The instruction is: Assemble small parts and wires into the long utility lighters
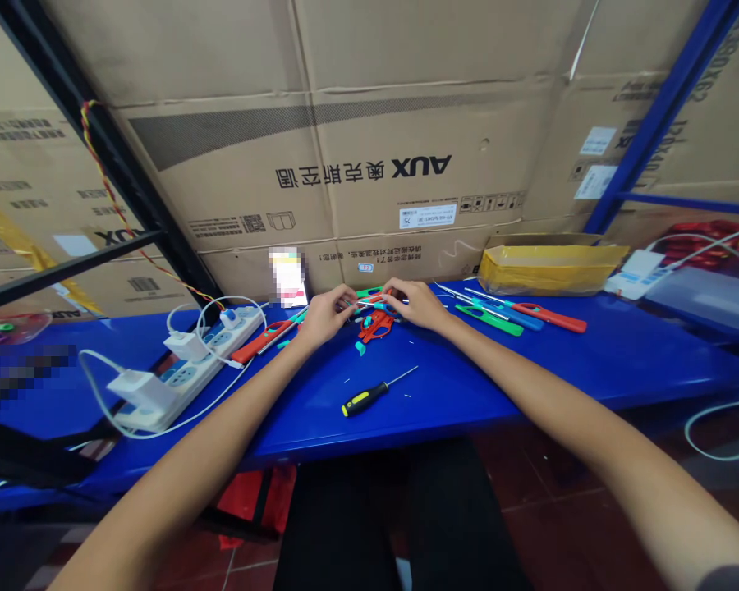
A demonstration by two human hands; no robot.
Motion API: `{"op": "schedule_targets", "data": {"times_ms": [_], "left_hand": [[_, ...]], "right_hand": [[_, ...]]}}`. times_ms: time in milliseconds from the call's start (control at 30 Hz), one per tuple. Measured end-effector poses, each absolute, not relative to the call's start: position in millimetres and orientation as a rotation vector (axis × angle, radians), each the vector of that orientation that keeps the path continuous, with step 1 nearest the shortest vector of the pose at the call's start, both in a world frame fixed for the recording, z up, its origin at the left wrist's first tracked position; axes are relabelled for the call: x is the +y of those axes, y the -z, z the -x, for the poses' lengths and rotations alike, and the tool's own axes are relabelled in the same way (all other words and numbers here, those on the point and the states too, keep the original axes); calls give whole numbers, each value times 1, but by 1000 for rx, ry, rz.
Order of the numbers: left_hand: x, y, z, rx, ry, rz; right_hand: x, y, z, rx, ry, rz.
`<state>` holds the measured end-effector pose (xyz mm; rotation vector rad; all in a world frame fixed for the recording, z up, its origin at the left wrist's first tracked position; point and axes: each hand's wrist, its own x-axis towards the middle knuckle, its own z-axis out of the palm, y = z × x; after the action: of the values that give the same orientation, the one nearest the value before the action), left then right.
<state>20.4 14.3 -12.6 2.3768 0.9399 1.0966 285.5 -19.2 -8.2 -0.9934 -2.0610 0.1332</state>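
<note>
Over the middle of the blue table, my left hand (331, 314) and my right hand (417, 302) face each other with bent, pinched fingers. A thin rod-like piece seems to span between their fingertips; what each one grips is too small to make out. Just below and between them lie red plastic parts (377, 327) and a small teal piece (360, 349). Closer to the front edge rests a black and yellow screwdriver (365, 399). Right of my right hand are a green lighter (496, 321), a blue lighter (520, 316) and a red lighter (554, 317). Another red lighter (264, 339) lies left of my left hand.
A white power strip (206, 361) with chargers and looping cables occupies the left side. A lit phone (289, 279) leans on the cardboard behind. At the back right stands a yellow-taped box (548, 267), beside a clear plastic container (708, 291). Shelf posts flank the blue table (456, 394).
</note>
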Motion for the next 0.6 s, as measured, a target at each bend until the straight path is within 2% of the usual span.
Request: {"op": "schedule_targets", "data": {"times_ms": [600], "left_hand": [[18, 17, -19, 1093, -1001, -2516]], "right_hand": [[-24, 7, -284, -2096, -48, 1071]]}}
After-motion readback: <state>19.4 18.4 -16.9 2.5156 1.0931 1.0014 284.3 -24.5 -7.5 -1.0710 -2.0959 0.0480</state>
